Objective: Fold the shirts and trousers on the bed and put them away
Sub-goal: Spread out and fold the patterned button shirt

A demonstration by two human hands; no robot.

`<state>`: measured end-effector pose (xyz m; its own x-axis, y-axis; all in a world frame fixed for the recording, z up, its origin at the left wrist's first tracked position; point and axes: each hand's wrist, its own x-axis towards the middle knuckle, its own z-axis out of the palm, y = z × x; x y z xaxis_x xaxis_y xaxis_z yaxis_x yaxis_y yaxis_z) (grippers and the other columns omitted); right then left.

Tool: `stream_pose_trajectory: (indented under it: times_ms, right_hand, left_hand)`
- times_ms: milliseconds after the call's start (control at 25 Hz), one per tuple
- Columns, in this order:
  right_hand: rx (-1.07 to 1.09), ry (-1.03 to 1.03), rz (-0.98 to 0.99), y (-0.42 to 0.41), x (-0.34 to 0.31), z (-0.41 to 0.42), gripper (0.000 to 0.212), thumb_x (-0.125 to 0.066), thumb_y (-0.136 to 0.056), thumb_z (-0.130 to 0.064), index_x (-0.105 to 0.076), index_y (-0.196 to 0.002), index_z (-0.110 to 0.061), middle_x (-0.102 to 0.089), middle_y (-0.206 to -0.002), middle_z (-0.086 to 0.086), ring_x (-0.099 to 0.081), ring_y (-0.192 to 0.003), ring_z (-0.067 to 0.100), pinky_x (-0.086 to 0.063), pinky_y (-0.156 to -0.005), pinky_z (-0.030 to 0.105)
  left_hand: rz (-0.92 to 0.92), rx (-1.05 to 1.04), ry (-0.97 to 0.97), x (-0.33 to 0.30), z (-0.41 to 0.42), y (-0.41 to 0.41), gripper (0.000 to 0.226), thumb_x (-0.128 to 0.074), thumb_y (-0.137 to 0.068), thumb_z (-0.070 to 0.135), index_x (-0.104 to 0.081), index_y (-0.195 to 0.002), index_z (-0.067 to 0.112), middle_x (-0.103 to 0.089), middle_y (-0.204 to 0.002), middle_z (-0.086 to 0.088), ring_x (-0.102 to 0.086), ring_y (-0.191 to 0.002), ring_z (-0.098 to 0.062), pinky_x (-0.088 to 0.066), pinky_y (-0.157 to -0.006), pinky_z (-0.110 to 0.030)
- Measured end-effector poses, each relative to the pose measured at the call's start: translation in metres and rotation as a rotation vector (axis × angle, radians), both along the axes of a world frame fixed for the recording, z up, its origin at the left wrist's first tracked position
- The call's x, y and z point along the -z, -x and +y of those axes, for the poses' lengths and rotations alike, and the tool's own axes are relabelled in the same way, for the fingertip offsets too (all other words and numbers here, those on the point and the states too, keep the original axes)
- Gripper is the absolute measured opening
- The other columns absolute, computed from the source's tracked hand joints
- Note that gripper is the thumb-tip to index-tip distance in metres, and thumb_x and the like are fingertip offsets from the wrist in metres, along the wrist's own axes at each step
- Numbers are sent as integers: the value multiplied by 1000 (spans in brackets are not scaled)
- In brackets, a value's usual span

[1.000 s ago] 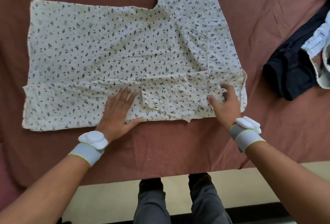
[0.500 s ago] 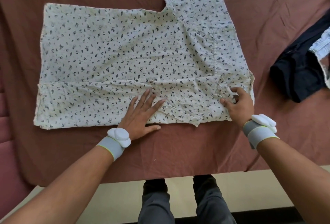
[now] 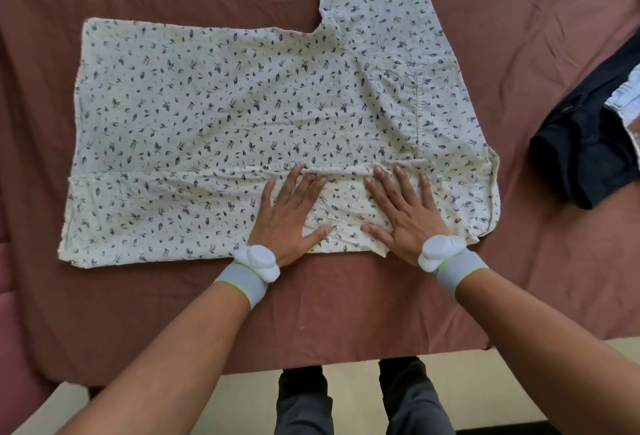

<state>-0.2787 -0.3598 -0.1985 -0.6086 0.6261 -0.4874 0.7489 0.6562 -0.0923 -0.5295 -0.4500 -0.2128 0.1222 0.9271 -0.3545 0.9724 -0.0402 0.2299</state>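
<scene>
The left hand (image 3: 290, 223) and right hand (image 3: 403, 218) are laid flat, side by side, on the near folded strip of the shirt (image 3: 242, 115); fingers are straight and spread, nothing is gripped. The shirt is spread on the bed (image 3: 346, 313). Dark trousers (image 3: 585, 143) are bunched at the right, apart from the shirt.

left hand (image 3: 289, 218), right hand (image 3: 403, 214), flat on shirt (image 3: 242, 115), bed (image 3: 346, 303)
</scene>
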Motion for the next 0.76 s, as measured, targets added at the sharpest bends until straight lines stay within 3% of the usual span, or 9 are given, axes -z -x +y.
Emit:
stream_pose_trajectory:
  times_ms: [120, 200, 320, 440, 600, 680, 760]
  right_hand:
    - [-16, -3, 31, 2, -13, 5, 78, -19, -94, -68, -1, -156, -24, 6, -163, -1, 8, -150, 24, 2, -115, 63]
    - [41, -25, 135, 6, -25, 21, 71, -28, -96, -58, -20, -154, -16, -13, -162, 8, -8, -149, 28, -3, -116, 62]
    - [136, -66, 318, 27, -41, 78, 53, -47, -96, -30, -40, -142, -5, -38, -149, 17, -34, -138, 35, -28, -114, 56]
    - [121, -39, 259, 80, -52, 145, 61, -51, -95, -11, -26, -150, -7, -27, -156, 15, -28, -142, 33, -32, -112, 52]
    - [-121, -108, 102, 153, -56, 198, 71, -41, -90, 6, -16, -153, -12, -11, -162, 7, -19, -144, 31, -30, -109, 54]
    - [-237, -123, 25, 179, -58, 208, 69, -39, -90, 5, -16, -153, -13, -6, -162, 6, -13, -146, 30, -23, -110, 57]
    - [-300, -165, -73, 203, -50, 216, 59, -36, -92, 0, -25, -149, -11, -17, -159, 9, -7, -148, 29, -9, -112, 63]
  left_hand:
    - [-58, -76, -9, -11, 0, 12, 80, -28, -93, 69, -4, -158, 28, 4, -166, 3, 6, -152, -18, -4, -120, -56]
    - [-105, -185, -17, -22, 8, 38, 77, -28, -94, 65, 0, -157, 31, 7, -165, 4, 10, -152, -14, 3, -121, -51]
    - [-76, -335, -64, -39, 45, 98, 73, -43, -96, 52, -12, -157, 25, -12, -164, -3, -8, -151, -19, -7, -120, -49]
    - [7, -360, -60, -47, 111, 157, 77, -63, -91, 41, -23, -152, 19, -30, -157, -7, -23, -146, -24, -19, -116, -51]
    - [95, -307, 14, -45, 190, 188, 91, -76, -81, 34, -22, -152, 17, -27, -158, -6, -20, -147, -24, -19, -116, -54]
    - [155, -274, 12, -43, 208, 195, 98, -82, -74, 37, -24, -151, 17, -27, -156, -6, -19, -147, -23, -20, -114, -56]
    - [190, -252, 12, -37, 219, 210, 97, -86, -63, 47, -37, -141, 17, -36, -148, -6, -24, -143, -22, -22, -113, -53]
